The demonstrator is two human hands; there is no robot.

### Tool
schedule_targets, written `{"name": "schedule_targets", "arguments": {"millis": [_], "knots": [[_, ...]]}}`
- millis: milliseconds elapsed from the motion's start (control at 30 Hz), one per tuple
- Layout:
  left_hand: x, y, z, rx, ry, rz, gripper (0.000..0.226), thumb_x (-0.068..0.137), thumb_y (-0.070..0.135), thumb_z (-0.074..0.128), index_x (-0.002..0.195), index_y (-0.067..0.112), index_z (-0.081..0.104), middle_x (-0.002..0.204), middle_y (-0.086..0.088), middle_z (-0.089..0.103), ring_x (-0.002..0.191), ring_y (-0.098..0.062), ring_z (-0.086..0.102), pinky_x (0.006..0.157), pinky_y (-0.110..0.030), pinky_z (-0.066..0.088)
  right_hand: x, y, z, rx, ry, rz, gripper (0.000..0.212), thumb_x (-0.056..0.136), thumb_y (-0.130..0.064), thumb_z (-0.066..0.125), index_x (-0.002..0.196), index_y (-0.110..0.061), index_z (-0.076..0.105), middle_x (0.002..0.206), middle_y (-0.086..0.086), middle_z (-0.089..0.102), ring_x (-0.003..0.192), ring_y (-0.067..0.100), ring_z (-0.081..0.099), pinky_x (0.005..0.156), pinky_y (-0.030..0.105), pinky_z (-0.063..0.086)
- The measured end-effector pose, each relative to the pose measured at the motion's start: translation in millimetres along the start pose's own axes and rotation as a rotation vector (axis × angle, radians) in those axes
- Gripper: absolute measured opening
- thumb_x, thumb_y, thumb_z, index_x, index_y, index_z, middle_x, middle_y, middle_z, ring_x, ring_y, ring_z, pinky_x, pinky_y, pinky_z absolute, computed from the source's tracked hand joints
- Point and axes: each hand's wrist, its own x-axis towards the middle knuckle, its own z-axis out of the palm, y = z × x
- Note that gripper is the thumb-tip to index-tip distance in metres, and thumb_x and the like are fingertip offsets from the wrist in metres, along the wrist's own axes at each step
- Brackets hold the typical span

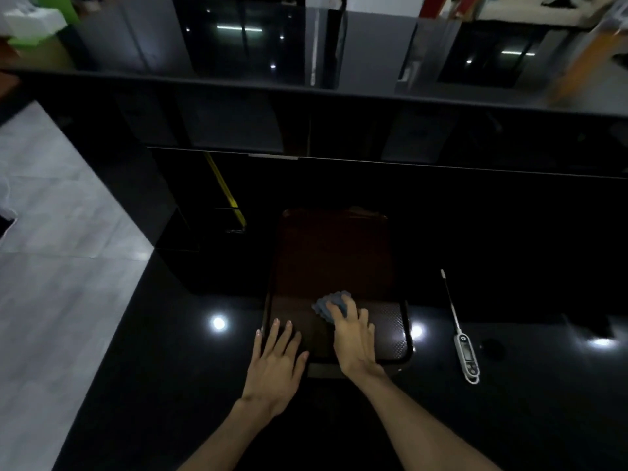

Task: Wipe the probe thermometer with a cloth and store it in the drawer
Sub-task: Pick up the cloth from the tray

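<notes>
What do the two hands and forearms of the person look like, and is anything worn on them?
Both forearms are bare up to the bottom edge of the picture: no sleeves show. The left hand and the right hand have no gloves, and I see no ring, watch or bracelet. The fingernails look short and unpainted. The light is dim, so finer marks cannot be told.

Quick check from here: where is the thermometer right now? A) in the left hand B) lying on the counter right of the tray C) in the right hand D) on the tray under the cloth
B: the thermometer lies untouched on the black counter, right of the tray; the right hand is on the cloth.
</notes>
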Motion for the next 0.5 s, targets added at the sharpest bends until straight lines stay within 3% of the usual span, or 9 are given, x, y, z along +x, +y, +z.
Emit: {"name": "schedule_targets", "arguments": {"millis": [200,333,433,500], "knots": [[23,56,-5,-0.02,0.042,0.073,0.054,0.102,0.044,0.02,0.152,0.023,0.026,0.164,0.002,0.012,0.151,-0.021,-0.005,0.119,-0.043,-0.007,-6,97,-46,0.006,0.167,0.055,0.07,0.086,0.004,0.052,0.147,-0.027,0.036,0.157,0.008,0.024,0.124,0.035,0.039,0.097,0.049,0.043],[49,131,-8,-0.092,0.063,0.181,0.052,0.103,0.041,0.028,0.151,0.021,0.03,0.162,0.001,0.02,0.151,-0.022,0.004,0.12,-0.041,0.001,-20,173,-85,0.028,0.261,0.128,0.063,0.088,-0.001,0.053,0.145,-0.023,0.04,0.153,0.01,0.03,0.118,0.035,0.043,0.091,0.047,0.044],[68,202,-2,-0.212,0.038,0.21,0.05,0.102,0.038,0.035,0.147,0.018,0.037,0.156,-0.002,0.034,0.145,-0.024,0.023,0.116,-0.039,0.022,-32,229,-101,0.059,0.269,0.127,0.058,0.089,-0.001,0.051,0.144,-0.02,0.042,0.152,0.012,0.032,0.116,0.036,0.043,0.091,0.045,0.042],[80,242,4,-0.309,0.017,0.189,0.045,0.101,0.035,0.04,0.141,0.016,0.045,0.142,-0.004,0.046,0.133,-0.025,0.039,0.103,-0.04,0.038,-36,259,-105,0.08,0.258,0.115,0.057,0.089,0.0,0.051,0.143,-0.019,0.043,0.153,0.012,0.031,0.119,0.036,0.043,0.093,0.046,0.044]]}}
